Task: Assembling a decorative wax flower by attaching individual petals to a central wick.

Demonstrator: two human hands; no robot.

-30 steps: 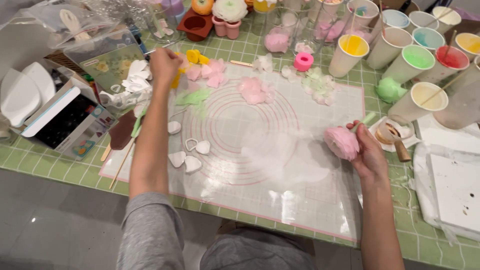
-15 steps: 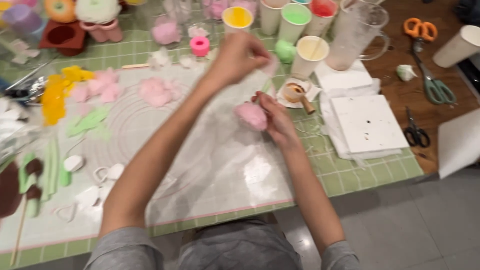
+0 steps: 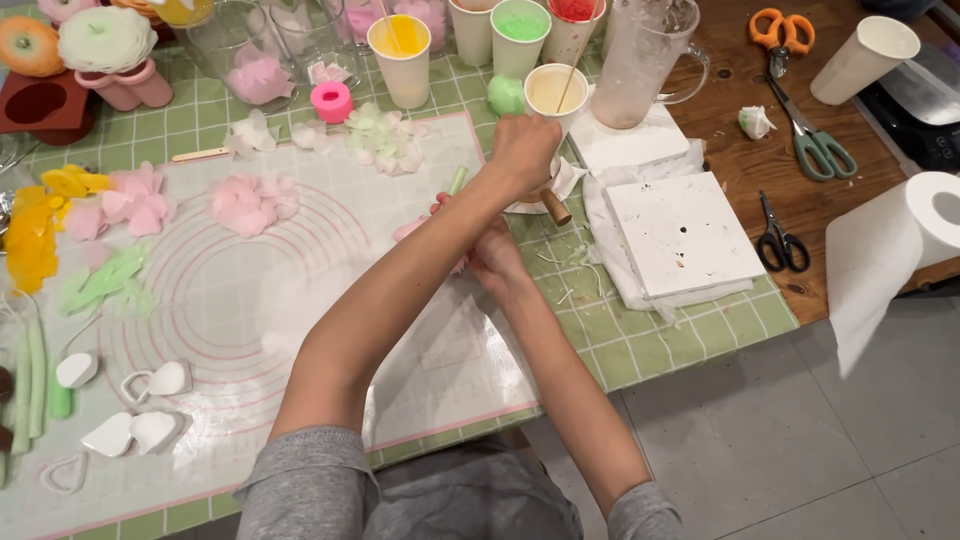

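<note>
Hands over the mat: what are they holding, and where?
The left hand grips a green stick by its upper end; the right hand cups something pink, mostly hidden.

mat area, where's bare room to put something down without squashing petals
Bare room lies on the white mat inside its pink rings, between the pink petals and the heart cutters, and on its near right corner. It is crowded along the cups at the back and around both hands.

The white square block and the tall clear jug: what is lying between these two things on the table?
In the head view, a flat white slab on crumpled white paper lies between the white square block and the clear jug.
</note>
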